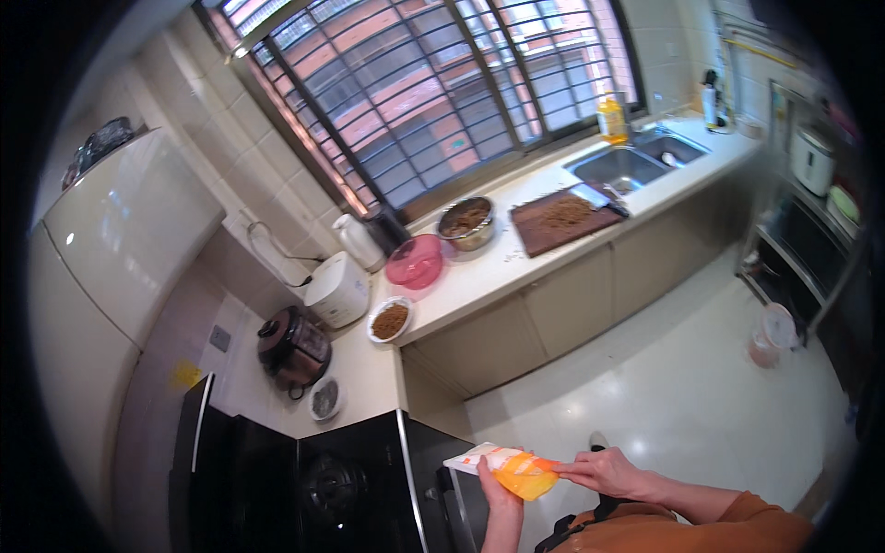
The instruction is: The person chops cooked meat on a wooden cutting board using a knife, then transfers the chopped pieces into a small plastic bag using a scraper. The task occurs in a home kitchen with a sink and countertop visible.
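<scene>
A white, yellow and orange plastic packet (pixel 508 470) is held in front of my body, beside the front edge of the stove. It bears printed writing. My left hand (pixel 501 489) grips the packet from below, thumb on the near side. With fingertips pinched together, my right hand (pixel 608 471) holds the packet's orange end. Whether the packet is unsealed cannot be made out. To the left lies the black glass gas stove (pixel 366 498) with its burner (pixel 335 480).
Along the counter (pixel 477 283) stand a pressure cooker (pixel 294 349), a rice cooker (pixel 339 290), a pink plastic bowl (pixel 415 261), a steel bowl of brown food (pixel 467 225) and a bowl of brown bits (pixel 389 321). A knife (pixel 593 196) rests on the cutting board (pixel 546 235) near the sink (pixel 615 169).
</scene>
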Motion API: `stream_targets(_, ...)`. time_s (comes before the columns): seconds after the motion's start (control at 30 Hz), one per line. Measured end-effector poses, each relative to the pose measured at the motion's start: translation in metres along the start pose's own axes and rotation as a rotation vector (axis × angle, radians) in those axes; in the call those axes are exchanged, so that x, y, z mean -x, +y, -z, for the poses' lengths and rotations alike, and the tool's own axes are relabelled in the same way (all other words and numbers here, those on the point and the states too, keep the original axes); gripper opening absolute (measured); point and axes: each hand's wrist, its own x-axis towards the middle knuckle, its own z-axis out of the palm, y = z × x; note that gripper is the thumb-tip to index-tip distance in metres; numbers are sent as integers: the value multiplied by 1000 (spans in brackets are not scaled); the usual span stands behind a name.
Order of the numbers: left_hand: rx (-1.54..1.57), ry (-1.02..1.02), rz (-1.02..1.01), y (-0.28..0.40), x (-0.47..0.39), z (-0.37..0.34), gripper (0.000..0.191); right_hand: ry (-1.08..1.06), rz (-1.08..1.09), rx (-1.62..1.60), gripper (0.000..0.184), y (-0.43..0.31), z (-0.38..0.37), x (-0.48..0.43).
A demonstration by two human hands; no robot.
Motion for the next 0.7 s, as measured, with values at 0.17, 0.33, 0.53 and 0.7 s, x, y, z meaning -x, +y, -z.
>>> stream_targets(0.17,61,54,-115,19,-61,-47,65,-56,292,-42,25,58,16,-102)
stream_targets(0.33,42,198,-274,45,-107,-92,68,-282,229,-160,17,103,22,-202)
stream_targets(0.53,-25,245,-208,94,-133,-112,61,-888,-279,-727,21,116,19,-301)
stream_targets(0.7,21,294,-189,136,-185,-113,55,-785,-265,-790,22,122,-1,-368)
